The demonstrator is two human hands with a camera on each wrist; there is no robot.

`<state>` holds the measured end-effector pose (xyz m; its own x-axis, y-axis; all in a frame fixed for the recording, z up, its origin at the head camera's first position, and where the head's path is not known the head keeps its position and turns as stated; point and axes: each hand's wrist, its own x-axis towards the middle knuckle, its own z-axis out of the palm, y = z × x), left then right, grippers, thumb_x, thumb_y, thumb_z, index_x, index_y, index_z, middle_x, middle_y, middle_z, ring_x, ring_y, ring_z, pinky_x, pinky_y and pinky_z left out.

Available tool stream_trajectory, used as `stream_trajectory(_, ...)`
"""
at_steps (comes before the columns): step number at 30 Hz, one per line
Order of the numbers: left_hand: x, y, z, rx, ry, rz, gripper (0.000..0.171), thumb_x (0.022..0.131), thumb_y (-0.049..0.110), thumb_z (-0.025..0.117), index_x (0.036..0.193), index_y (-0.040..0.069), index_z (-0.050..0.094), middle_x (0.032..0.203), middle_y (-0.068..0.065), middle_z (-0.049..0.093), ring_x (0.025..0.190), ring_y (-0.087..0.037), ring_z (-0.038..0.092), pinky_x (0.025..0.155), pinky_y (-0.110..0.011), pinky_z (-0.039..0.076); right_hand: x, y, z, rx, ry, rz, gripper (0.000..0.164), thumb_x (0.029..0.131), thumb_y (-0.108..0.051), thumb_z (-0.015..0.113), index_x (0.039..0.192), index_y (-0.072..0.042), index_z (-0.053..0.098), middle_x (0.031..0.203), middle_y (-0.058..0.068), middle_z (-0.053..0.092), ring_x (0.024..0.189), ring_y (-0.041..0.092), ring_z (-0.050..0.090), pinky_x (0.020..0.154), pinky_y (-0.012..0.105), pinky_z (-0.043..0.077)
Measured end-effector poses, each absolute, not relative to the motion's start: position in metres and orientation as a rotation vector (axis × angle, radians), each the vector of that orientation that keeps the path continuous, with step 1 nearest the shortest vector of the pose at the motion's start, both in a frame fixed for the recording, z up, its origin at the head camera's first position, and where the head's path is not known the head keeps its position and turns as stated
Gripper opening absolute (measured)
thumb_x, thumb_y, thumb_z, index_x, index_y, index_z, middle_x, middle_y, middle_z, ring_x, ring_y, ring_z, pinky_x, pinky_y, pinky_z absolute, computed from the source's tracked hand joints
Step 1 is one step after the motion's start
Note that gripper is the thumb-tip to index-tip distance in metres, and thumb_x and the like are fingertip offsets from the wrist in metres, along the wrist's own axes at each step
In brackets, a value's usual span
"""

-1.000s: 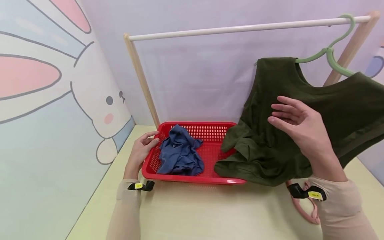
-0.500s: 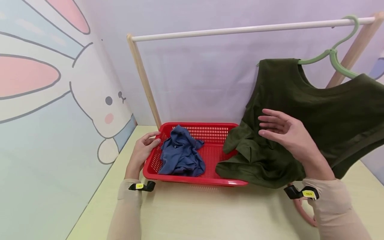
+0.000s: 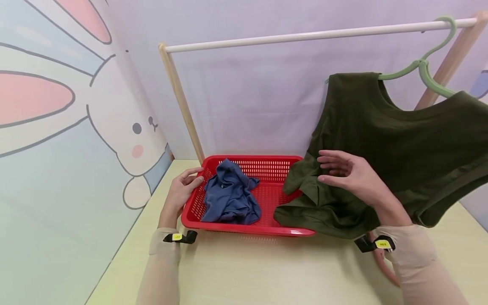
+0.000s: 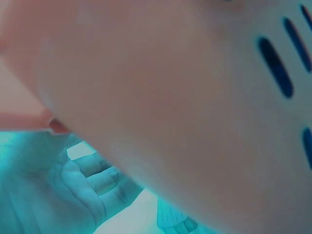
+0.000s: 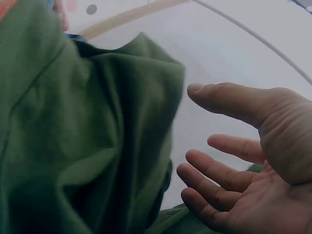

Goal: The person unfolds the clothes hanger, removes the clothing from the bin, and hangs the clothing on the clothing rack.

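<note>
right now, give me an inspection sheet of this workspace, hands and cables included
surface: pale table, basket on it
job's things: blue cloth crumpled in the basket; green top on a hanger, its lower part over the basket's right end
clutter: pink item, partly hidden
hands: left hand at the basket's left rim; right hand by the top, holding nothing
cables: nothing seen
surroundings: white rail, rabbit mural at left

Beige sleeves (image 3: 417, 256) carry black wrist devices (image 3: 189, 237) marked with yellow labels (image 3: 177, 237).
</note>
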<state>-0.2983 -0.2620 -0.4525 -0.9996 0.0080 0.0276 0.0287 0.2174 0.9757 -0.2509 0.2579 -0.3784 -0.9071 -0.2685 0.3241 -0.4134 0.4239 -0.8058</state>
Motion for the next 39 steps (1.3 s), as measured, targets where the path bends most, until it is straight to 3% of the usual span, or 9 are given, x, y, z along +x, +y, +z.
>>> stream_trajectory(8,-0.298,-0.261,-0.453,-0.035,-2.434,-1.952,0.051,0.111,0.034,0.073,0.157,0.018,0.062,0.15,-0.024,0.065,0.118,-0.029,0.075,0.091,-0.041,0.068,-0.258,0.253,-0.392,0.658,-2.612,1.448,0.061,0.098,-0.018,0.089,0.153,-0.008,0.065,0.145,0.014,0.071,0.124,0.026,0.068,0.099,0.017,0.056)
stream_trajectory(15,-0.297,-0.262,-0.454,-0.023,-2.435,-1.952,0.051,0.11,0.036,0.073,0.157,0.019,0.063,0.15,-0.023,0.065,0.121,-0.031,0.074,0.093,-0.041,0.067,-0.265,0.251,-0.404,0.684,-2.643,1.382,0.053,0.098,-0.01,0.087,0.148,-0.001,0.068,0.144,0.019,0.071,0.118,0.02,0.069,0.096,0.015,0.055)
stream_trajectory(24,-0.296,-0.26,-0.451,-0.012,-2.44,-1.935,0.05,0.11,0.035,0.073,0.157,0.02,0.064,0.15,-0.022,0.065,0.122,-0.032,0.073,0.093,-0.041,0.067,-0.269,0.25,-0.411,0.687,-2.691,1.264,0.041,0.1,-0.012,0.086,0.139,-0.005,0.076,0.139,0.016,0.07,0.119,0.031,0.068,0.094,0.013,0.051)
stream_trajectory(39,-0.296,-0.259,-0.451,-0.009,-2.449,-1.912,0.05,0.11,0.035,0.072,0.157,0.02,0.063,0.15,-0.023,0.065,0.126,-0.039,0.071,0.093,-0.043,0.067,-0.268,0.246,-0.411,0.595,-2.711,1.296,0.021,0.102,-0.009,0.081,0.123,-0.008,0.082,0.124,0.012,0.077,0.103,0.023,0.069,0.083,0.02,0.058)
